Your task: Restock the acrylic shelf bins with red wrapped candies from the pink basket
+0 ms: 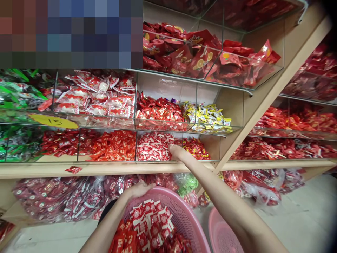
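My left hand (139,189) is closed over the far rim of a pink plastic basket (184,198). In the basket lie red-and-white wrapped candies (151,221) and orange-red packets (125,239). My right hand (176,151) reaches to the lower shelf, at the right side of a compartment of small red-and-white candies (154,146). Its fingers are mostly hidden, so whether it holds anything does not show. Beside it, on the right, is a compartment of red-and-yellow candies (196,148).
Clear-fronted shelves hold orange-red packets (114,144), yellow-and-white candies (207,116) and large red bags (195,56). One red packet (73,169) lies on the wooden ledge (105,169). Bulging plastic bags (58,196) sit underneath. A second pink basket (223,228) stands at the right.
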Demonstrator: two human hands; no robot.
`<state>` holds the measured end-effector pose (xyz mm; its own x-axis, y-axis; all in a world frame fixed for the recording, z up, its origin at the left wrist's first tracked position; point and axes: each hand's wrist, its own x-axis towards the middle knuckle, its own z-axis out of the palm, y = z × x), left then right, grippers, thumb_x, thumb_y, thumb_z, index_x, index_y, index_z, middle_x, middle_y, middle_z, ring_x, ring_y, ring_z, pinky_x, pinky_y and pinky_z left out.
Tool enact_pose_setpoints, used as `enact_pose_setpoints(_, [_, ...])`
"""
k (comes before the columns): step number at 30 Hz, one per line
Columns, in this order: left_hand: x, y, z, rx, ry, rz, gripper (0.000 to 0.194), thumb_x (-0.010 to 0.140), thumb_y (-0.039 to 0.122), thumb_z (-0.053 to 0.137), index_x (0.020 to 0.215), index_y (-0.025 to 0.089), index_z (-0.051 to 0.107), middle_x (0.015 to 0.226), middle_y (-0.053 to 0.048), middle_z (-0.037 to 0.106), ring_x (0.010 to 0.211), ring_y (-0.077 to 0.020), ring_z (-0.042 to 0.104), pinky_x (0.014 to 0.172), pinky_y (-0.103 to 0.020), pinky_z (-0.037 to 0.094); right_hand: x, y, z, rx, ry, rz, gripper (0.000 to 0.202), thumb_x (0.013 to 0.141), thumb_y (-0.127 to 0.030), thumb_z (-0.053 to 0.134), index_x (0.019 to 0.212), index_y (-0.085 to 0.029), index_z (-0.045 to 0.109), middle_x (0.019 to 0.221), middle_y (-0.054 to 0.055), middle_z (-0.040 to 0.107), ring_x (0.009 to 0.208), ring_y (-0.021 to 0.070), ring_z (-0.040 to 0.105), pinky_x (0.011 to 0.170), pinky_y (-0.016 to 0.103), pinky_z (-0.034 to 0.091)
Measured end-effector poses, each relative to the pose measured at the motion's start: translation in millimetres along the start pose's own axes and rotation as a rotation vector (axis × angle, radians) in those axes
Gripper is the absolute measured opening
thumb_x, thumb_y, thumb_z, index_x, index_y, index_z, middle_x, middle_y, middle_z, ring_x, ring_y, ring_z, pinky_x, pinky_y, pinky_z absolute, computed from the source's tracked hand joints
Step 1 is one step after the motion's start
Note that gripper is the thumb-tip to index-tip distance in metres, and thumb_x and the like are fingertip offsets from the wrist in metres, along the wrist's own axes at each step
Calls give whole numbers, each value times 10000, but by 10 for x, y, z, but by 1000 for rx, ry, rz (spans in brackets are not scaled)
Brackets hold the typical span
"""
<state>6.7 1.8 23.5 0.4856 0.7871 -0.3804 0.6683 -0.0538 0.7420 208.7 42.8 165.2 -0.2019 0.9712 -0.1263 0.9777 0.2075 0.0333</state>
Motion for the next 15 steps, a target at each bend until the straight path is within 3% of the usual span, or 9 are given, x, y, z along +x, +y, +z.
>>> enact_pose_setpoints(6, [32,-86,0,-17,5,-44,559,591,724,427,432,189,398,387,47,320,413,-102,312,505,-253,266,28,-20,52,-14,-31,49,408,634,15,554,1032,-73,531,1054,202,574,969,273,562,732,320,443])
enact_pose_setpoints(10, [14,-87,-7,-40,26,-58,586,584,734,421,484,161,502,431,22,407,471,-127,389,539,-256,289,-24,-12,11,5,4,39,332,671,-80,578,999,-103,529,1050,174,569,974,257,548,729,298,419])
enact_pose_setpoints(15, [-2,-75,-16,-62,-4,-76,595,563,739,438,502,154,528,416,34,373,451,-119,356,522,-259,271,-344,-30,-109,148,209,-16,216,724,-200,544,928,-154,492,876,77,592,804,186,563,633,251,373])
